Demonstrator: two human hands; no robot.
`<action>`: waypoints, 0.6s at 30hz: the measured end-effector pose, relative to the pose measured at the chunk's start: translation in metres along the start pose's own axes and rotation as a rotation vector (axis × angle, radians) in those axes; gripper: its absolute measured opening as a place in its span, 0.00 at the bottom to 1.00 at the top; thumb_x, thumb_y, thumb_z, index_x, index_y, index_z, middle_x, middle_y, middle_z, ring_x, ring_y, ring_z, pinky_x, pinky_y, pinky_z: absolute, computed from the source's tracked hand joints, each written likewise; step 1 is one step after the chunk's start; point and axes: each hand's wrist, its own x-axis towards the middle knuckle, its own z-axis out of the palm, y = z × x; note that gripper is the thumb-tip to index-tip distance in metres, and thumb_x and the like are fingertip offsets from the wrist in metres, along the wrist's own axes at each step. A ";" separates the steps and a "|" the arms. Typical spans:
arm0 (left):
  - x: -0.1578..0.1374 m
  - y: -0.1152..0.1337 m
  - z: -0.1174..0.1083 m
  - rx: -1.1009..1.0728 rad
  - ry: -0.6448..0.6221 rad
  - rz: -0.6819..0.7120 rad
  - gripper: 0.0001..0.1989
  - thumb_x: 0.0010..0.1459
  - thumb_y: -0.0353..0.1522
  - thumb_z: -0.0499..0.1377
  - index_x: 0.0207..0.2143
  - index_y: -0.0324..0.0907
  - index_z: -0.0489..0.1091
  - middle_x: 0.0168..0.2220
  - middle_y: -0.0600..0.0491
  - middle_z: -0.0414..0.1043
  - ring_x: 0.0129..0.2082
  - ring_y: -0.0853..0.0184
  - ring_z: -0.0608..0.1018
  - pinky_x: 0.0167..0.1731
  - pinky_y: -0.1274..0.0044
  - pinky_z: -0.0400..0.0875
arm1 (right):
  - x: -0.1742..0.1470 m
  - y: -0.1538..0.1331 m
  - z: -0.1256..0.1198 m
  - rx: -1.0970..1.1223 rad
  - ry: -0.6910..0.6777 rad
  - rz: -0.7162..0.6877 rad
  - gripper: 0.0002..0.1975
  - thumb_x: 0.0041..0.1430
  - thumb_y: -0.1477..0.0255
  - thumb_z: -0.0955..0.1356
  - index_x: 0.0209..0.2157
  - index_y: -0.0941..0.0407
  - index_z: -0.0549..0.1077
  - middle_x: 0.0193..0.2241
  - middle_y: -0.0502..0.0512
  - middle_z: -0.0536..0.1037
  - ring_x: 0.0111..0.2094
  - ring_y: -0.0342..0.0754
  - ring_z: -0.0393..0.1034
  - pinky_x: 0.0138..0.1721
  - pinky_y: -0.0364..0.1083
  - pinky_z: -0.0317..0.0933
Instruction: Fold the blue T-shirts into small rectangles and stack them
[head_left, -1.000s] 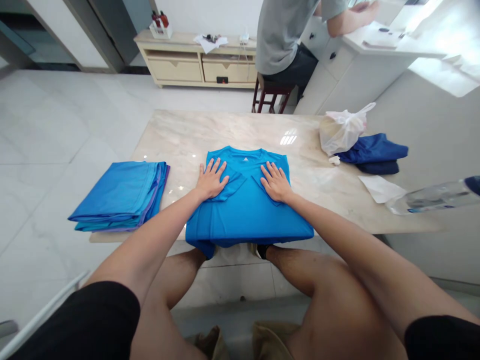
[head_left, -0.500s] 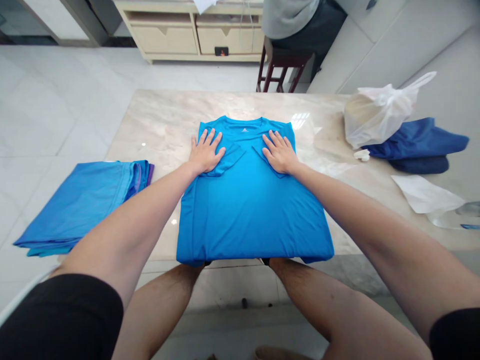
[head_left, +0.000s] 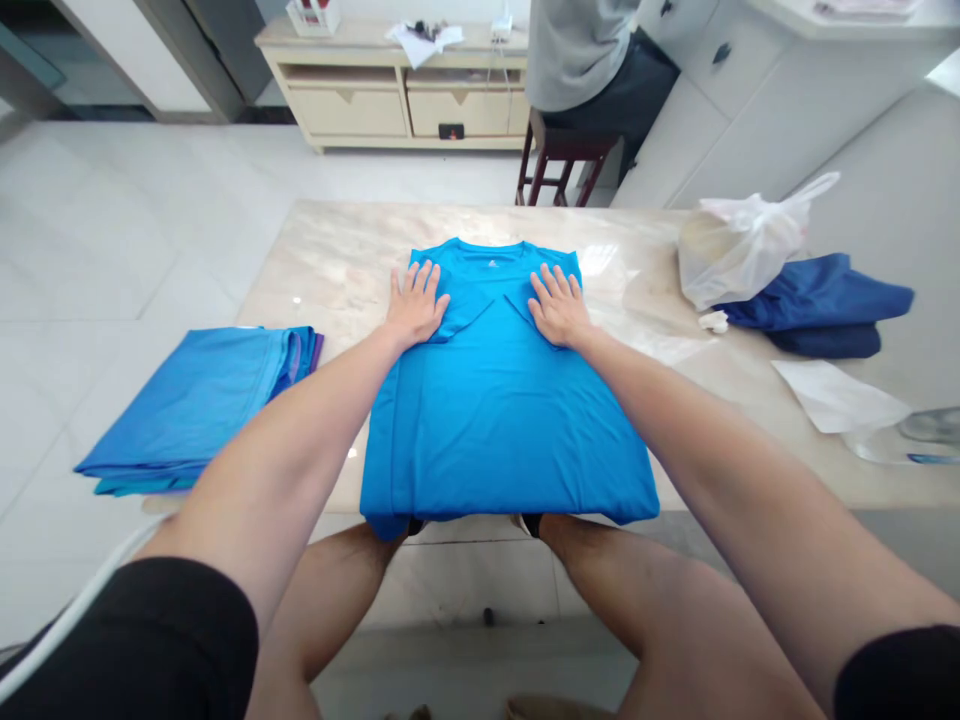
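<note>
2 hands (head_left: 416, 308) (head_left: 560, 309) have slid the shirt (head_left: 502, 410) forward

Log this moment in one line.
left hand: flat on blue crew-neck T-shirt; right hand: flat on T-shirt; folded garments: left of T-shirt

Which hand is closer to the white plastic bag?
Right. The right hand rests on the right side of the blue shirt, the side toward the white plastic bag; the left hand rests on the shirt's left side, farther away.

Pale table (head_left: 330, 250) bearing blue shirt (head_left: 510, 420), folded stack (head_left: 199, 390), white bag (head_left: 739, 250), paper (head_left: 840, 395)
</note>
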 end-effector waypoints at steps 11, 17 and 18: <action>-0.223 0.021 -0.062 0.083 -0.200 -0.213 0.27 0.72 0.48 0.56 0.62 0.38 0.70 0.61 0.34 0.77 0.62 0.45 0.79 0.57 0.63 0.75 | -0.172 -0.039 -0.118 0.094 0.031 0.177 0.28 0.73 0.73 0.59 0.69 0.68 0.71 0.67 0.75 0.75 0.69 0.65 0.68 0.72 0.59 0.60; -0.241 0.018 -0.057 0.060 -0.268 -0.211 0.17 0.71 0.42 0.56 0.51 0.42 0.78 0.57 0.37 0.82 0.58 0.48 0.83 0.53 0.67 0.76 | -0.229 -0.086 -0.138 0.107 0.039 0.092 0.25 0.75 0.72 0.59 0.65 0.63 0.75 0.64 0.71 0.77 0.66 0.63 0.71 0.70 0.56 0.62; -0.239 0.015 -0.057 0.045 -0.274 -0.203 0.16 0.71 0.41 0.56 0.48 0.43 0.79 0.55 0.39 0.83 0.56 0.50 0.84 0.52 0.68 0.76 | -0.233 -0.093 -0.140 0.103 0.050 0.077 0.24 0.75 0.71 0.59 0.64 0.62 0.75 0.63 0.70 0.77 0.65 0.63 0.71 0.70 0.56 0.62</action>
